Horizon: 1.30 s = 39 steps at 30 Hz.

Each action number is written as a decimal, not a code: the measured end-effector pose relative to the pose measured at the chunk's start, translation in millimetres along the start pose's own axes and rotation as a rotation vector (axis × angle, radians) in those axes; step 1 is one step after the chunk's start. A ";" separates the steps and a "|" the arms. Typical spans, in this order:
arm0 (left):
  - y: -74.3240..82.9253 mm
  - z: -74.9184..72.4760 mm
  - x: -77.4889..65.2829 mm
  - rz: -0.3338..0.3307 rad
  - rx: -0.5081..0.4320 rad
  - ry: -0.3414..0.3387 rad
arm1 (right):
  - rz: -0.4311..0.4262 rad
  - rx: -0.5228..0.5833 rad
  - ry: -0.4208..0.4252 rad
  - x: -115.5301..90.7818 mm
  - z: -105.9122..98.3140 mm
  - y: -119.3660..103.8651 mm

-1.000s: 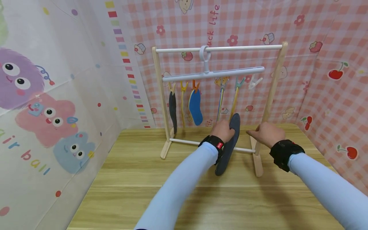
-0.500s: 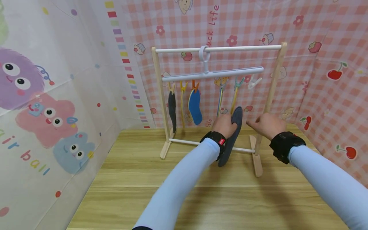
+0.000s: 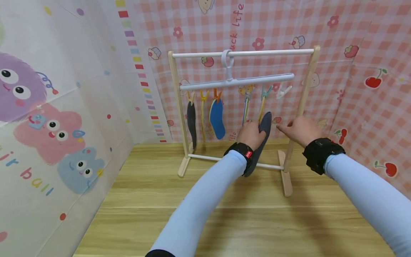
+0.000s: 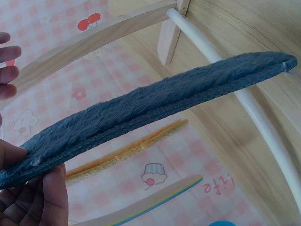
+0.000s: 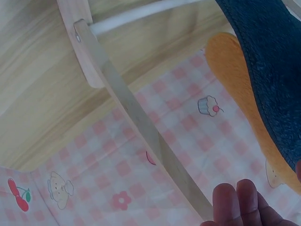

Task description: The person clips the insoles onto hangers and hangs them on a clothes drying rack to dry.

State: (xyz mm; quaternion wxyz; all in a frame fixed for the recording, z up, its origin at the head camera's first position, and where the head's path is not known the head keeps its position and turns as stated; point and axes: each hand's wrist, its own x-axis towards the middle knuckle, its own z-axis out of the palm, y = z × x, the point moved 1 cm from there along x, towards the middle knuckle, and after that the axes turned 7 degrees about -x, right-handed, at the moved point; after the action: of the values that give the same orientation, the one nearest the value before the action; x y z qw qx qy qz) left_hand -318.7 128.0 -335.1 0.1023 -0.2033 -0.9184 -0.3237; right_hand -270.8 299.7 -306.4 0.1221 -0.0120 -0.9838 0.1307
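My left hand pinches a dark blue fuzzy insole near its upper end, thumb on one face and fingers on the other. The insole slants, its far end hanging toward the rack's lower bar. Just right of it, my right hand holds nothing, fingers pointing left, in front of the rack's right post. Above the hands, a white clip hangs bare at the right of the grey hanger. Beside it a teal clip holds an orange-yellow insole, partly hidden behind the dark blue one.
A wooden rack stands on the wood-grain table and carries the hanger. More insoles hang from clips: a dark grey one, a thin yellow one, a blue one and a striped-edge one. Patterned cloth walls surround the table.
My left hand has raised the dark blue insole toward the clips, and its lower end has come up with it. The right hand has also moved up in front of the right post.
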 end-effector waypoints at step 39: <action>25.5 0.1 18.1 0.016 0.014 0.161 | 0.181 -0.058 0.180 46.2 -67.5 -37.9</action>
State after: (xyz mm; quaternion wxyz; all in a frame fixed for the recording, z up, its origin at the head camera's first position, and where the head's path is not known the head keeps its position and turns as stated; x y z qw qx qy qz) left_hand -323.7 151.7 -315.3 0.1798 -0.1834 -0.9077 -0.3318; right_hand -298.9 282.9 -222.5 0.1973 -0.1160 -0.9671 0.1109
